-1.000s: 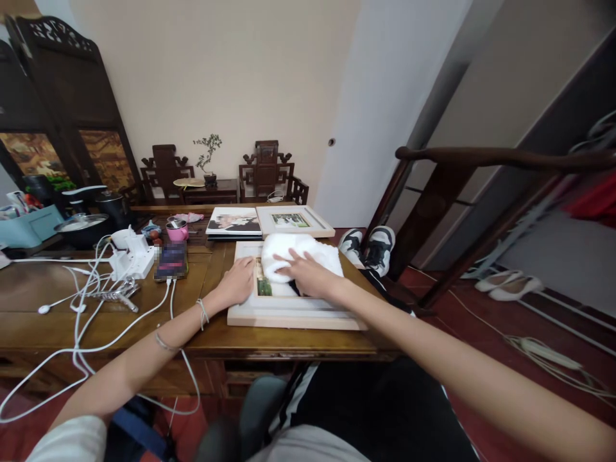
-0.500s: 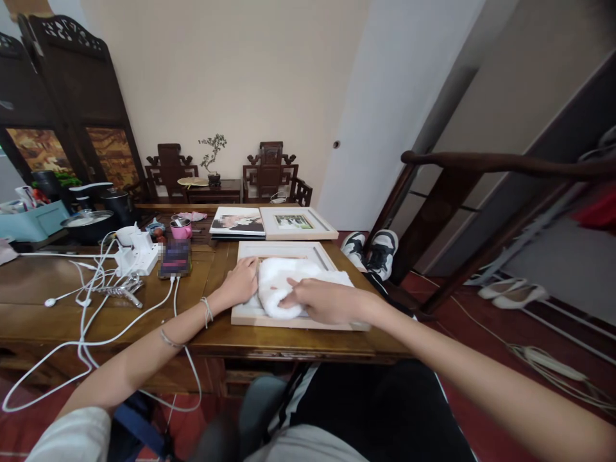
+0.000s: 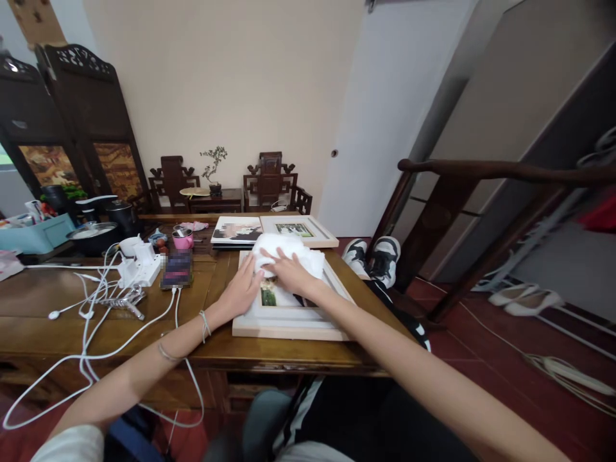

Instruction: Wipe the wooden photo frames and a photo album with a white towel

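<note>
A white, fluffy cloth (image 3: 289,250) is lying bunched up on the far part of a picture frame (image 3: 289,325) and is covering its upper edge. The frame, of pale wood with a white mat, is showing a small photo. It is lying flat, face up, near the front right edge of the tabletop (image 3: 58,308).

Soft, even light fills the room, the tabletop (image 3: 38,333) shows only faint shadows and a little shine, and things far to its right bend and look blurry near the picture's edge.
</note>
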The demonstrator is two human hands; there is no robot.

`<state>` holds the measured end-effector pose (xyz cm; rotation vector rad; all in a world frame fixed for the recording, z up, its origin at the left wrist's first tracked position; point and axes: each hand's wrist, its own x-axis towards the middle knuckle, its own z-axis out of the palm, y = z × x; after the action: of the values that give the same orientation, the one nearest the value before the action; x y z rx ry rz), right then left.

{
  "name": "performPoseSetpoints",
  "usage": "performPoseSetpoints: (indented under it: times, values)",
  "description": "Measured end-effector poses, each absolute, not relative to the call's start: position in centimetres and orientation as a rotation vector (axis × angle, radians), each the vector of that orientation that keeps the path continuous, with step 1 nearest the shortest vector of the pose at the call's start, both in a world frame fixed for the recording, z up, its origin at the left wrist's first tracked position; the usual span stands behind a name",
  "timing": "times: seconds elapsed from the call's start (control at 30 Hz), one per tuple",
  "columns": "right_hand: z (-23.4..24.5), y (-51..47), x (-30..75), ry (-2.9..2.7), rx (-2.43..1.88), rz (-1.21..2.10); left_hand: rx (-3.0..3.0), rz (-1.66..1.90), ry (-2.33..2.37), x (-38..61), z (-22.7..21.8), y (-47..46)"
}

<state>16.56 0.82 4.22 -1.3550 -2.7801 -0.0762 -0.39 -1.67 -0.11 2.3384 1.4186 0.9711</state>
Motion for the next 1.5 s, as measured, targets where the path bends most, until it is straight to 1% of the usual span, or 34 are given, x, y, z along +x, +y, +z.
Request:
performPoseSetpoints:
  times: [0.13, 0.27, 0.33, 0.47, 0.57, 0.63, 0.7, 0.8, 0.87, 0.97, 1.13, 1.23, 1.37, 1.5]
  values:
    - [4.8, -0.4, 15.2, -2.883, -1.248, 0.044, 2.287, 1.009, 1.451, -0.3, 0.1, -1.8]
    - [5.7, -4.6, 17.2, -2.990, -1.055, 0.268, 2.252, 1.032, 1.505, -0.3, 0.1, -1.5]
    - [6.1, -6.5, 19.0, -3.014, -1.016, 0.324, 2.296, 0.970, 1.503, -0.4, 0.0, -1.4]
    - [7.0, -8.2, 23.0, -2.999, -1.185, 0.345, 2.474, 0.747, 1.505, -0.5, -0.6, -0.9]
    - [7.6, -8.3, 24.7, -2.964, -1.367, 0.383, 2.522, 0.695, 1.579, -0.6, -1.2, -0.5]
    - [7.8, -8.6, 24.3, -2.942, -1.357, 0.412, 2.527, 0.726, 1.590, -0.6, -1.4, -0.3]
    - [7.9, -9.3, 22.7, -2.953, -1.210, 0.438, 2.533, 0.779, 1.553, -0.8, -1.4, -0.4]
    - [7.9, -10.2, 20.0, -2.989, -0.986, 0.404, 2.555, 0.835, 1.454, -1.0, -1.0, -0.5]
    - [8.0, -10.6, 19.2, -2.989, -0.984, 0.369, 2.565, 0.842, 1.428, -1.1, -0.8, -0.6]
    - [8.2, -10.7, 20.3, -2.961, -1.104, 0.373, 2.571, 0.838, 1.470, -1.1, -0.7, -0.7]
    - [8.7, -11.2, 25.3, -2.865, -1.446, 0.337, 2.558, 0.793, 1.520, -0.9, -0.9, -0.8]
    - [8.7, -11.5, 26.6, -2.833, -1.499, 0.303, 2.503, 0.831, 1.559, -0.8, -1.4, -0.7]
    - [8.4, -11.4, 23.9, -2.932, -1.336, 0.213, 2.471, 0.889, 1.563, -0.7, -1.7, -0.6]
    - [7.9, -11.2, 19.5, -2.970, -1.088, 0.159, 2.500, 0.873, 1.495, -0.6, -0.8, -0.8]
